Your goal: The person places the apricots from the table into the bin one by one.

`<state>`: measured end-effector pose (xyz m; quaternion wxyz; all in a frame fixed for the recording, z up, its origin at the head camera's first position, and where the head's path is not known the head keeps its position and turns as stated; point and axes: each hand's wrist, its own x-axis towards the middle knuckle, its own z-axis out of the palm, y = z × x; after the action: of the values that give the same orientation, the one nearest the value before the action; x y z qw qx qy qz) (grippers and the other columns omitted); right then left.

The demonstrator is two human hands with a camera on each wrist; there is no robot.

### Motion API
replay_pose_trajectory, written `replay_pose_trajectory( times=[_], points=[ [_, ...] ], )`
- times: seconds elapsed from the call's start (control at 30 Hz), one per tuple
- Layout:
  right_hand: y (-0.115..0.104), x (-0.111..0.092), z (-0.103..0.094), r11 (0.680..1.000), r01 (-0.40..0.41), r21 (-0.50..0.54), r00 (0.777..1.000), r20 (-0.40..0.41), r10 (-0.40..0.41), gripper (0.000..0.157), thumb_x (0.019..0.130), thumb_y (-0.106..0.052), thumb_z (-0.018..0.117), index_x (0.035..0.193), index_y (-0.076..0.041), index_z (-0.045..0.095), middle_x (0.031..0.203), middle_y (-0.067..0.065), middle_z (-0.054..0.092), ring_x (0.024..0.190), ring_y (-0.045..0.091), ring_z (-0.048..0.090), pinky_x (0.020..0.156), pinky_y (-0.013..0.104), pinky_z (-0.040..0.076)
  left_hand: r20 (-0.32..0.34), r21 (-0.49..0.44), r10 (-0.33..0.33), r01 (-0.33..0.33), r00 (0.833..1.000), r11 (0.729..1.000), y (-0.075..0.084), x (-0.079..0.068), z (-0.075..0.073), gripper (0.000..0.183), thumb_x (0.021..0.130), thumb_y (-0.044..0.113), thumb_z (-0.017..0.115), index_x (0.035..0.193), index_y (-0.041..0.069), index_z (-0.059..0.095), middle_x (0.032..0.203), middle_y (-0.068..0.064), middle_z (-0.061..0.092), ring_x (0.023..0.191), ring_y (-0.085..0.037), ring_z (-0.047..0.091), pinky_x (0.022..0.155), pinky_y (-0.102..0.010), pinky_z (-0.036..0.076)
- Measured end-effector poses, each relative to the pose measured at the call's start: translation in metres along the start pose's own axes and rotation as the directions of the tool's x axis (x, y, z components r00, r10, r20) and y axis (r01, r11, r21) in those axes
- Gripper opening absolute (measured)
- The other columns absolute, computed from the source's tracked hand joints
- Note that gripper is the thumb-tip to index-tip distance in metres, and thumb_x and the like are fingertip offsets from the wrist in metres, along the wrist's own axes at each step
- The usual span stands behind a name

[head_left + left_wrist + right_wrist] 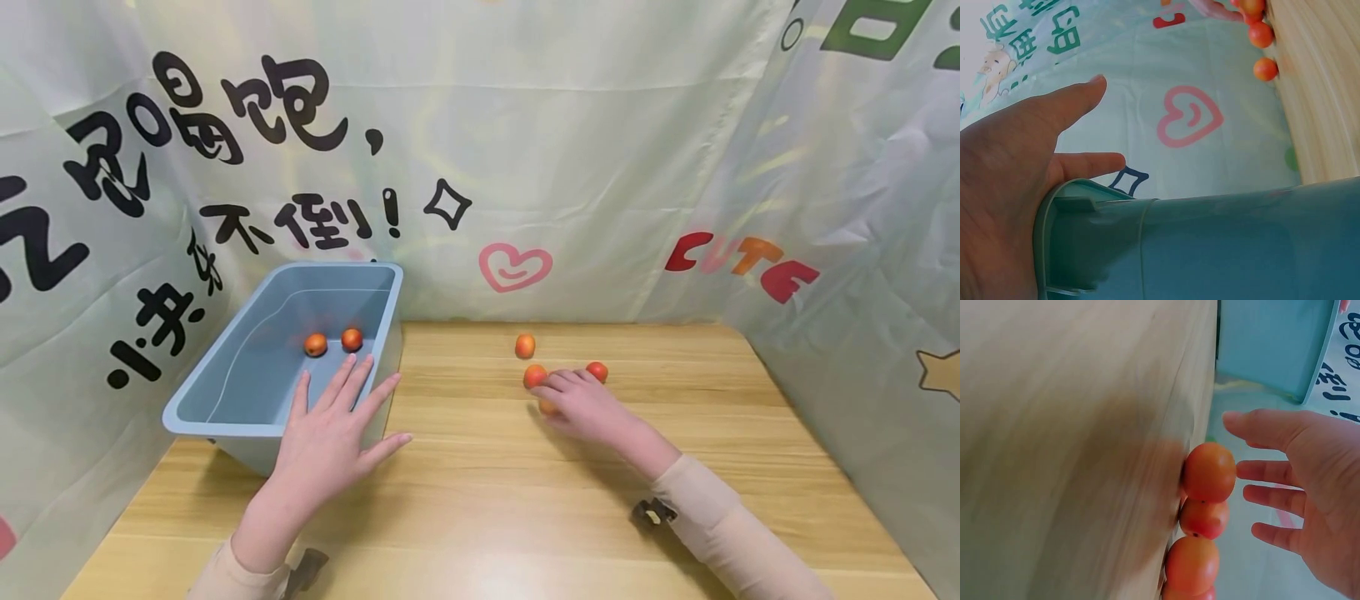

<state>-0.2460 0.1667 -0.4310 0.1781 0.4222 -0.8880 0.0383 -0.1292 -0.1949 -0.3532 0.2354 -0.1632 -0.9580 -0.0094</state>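
Observation:
Several small orange-red tomatoes lie on the table right of centre, among them a rear tomato (525, 346) and a redder tomato (597, 372). My right hand (588, 408) hovers over this group and partly covers it. In the right wrist view, its straight, parted fingers are beside the nearest tomato (1209, 472) and hold nothing. My left hand (330, 442), fingers spread, is at the near right corner of a blue plastic bin (225, 429); whether it touches the rim I cannot tell. Inside the bin sit two tomatoes, one left (315, 344) and one right (352, 338).
The bin stands at the left of the wooden table (465, 500). Printed cloth (585, 167) hangs behind the table and along both sides. A dark strap piece (654, 512) shows at my right sleeve.

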Motion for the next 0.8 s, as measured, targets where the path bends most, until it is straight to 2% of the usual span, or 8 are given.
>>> replay_pose_trajectory(
  times=[0.13,0.37,0.63,0.8],
  points=[
    [0.0030,-0.0038,0.0006,1.000,-0.022,0.003,0.999,0.024,0.022,0.047,0.076,-0.023,0.082,0.119,-0.011,0.068,0.110,0.006,0.068,0.109,0.030,0.062,0.090,0.049,0.050,-0.018,0.001,0.007,-0.007,1.000,1.000,0.0000,-0.0003,0.0007,0.073,0.078,0.068,0.064,0.140,0.031,0.053,0.152,-0.008,0.044,0.143,-0.028,0.038,0.111,-0.070,0.020],
    [0.0048,-0.0057,0.0027,1.000,-0.024,0.002,1.000,0.020,0.024,0.032,0.084,-0.020,0.076,0.113,-0.011,0.070,0.108,0.007,0.068,0.107,0.031,0.063,0.087,0.051,0.051,-0.019,-0.005,0.004,-0.005,1.000,1.000,0.0004,-0.0005,0.0010,0.073,0.078,0.067,0.064,0.140,0.031,0.053,0.152,-0.008,0.044,0.143,-0.028,0.039,0.111,-0.069,0.021],
    [0.0063,-0.0086,0.0051,0.999,0.001,-0.053,1.000,0.003,-0.001,0.032,0.079,-0.014,0.079,0.109,-0.012,0.071,0.108,0.009,0.069,0.105,0.030,0.063,0.083,0.048,0.052,0.000,-0.001,-0.002,0.002,1.000,1.000,0.0000,-0.0001,0.0008,0.073,0.078,0.068,0.064,0.141,0.031,0.052,0.153,-0.007,0.043,0.145,-0.027,0.036,0.112,-0.069,0.020],
    [0.0051,-0.0086,0.0041,0.999,-0.002,-0.051,1.000,0.003,0.003,0.036,0.075,-0.013,0.081,0.109,-0.011,0.071,0.108,0.009,0.069,0.107,0.031,0.064,0.088,0.049,0.051,0.000,-0.002,-0.001,0.001,1.000,1.000,0.0001,-0.0008,0.0005,0.073,0.079,0.068,0.063,0.141,0.031,0.052,0.153,-0.007,0.043,0.144,-0.027,0.037,0.112,-0.069,0.019]
  ],
)
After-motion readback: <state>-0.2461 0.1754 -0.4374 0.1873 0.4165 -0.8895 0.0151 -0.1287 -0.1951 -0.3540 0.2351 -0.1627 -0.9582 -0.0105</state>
